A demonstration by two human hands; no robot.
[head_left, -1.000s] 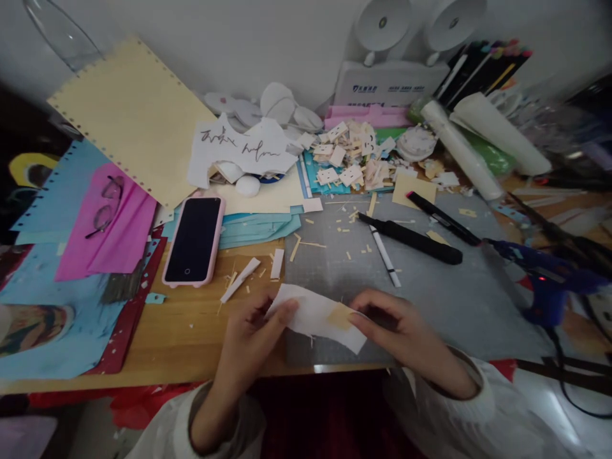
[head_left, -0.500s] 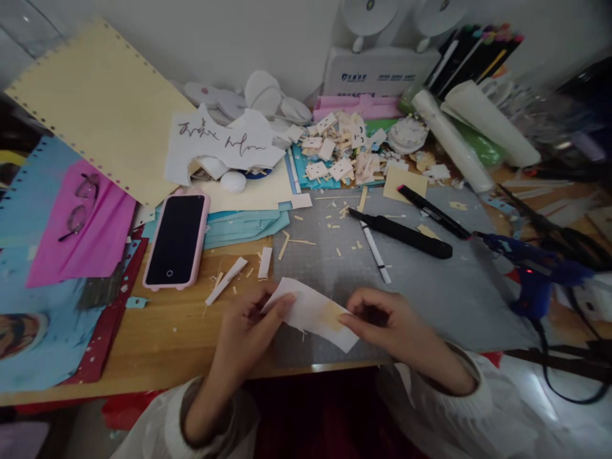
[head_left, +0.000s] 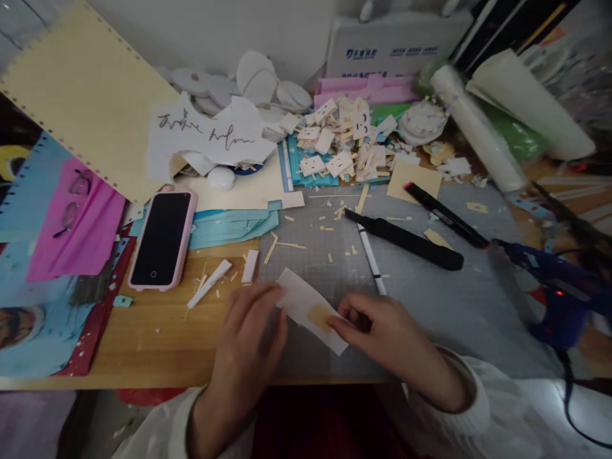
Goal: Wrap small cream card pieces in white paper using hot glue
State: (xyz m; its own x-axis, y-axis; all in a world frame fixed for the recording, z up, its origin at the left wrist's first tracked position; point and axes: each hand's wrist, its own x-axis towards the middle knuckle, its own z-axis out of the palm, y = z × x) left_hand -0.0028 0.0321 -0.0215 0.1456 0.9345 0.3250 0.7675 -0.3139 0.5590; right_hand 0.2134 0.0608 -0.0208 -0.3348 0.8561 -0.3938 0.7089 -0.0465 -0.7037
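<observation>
Small pale card pieces with drawn faces (head_left: 339,164) already lie heaped on the wooden desk (head_left: 176,350); the white rectangular paper strip (head_left: 301,294), over the grey gridded mat (head_left: 454,306), shows none, its yellow patch (head_left: 317,315) pinched by the right hand (head_left: 382,326), the left hand (head_left: 251,341) loosely parted beside its other end, contact unclear

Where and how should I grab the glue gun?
Take the glue gun by its handle, probably from the near side: the handle juts toward you while the nozzle points left, and the red light suggests it may be hot.
</observation>
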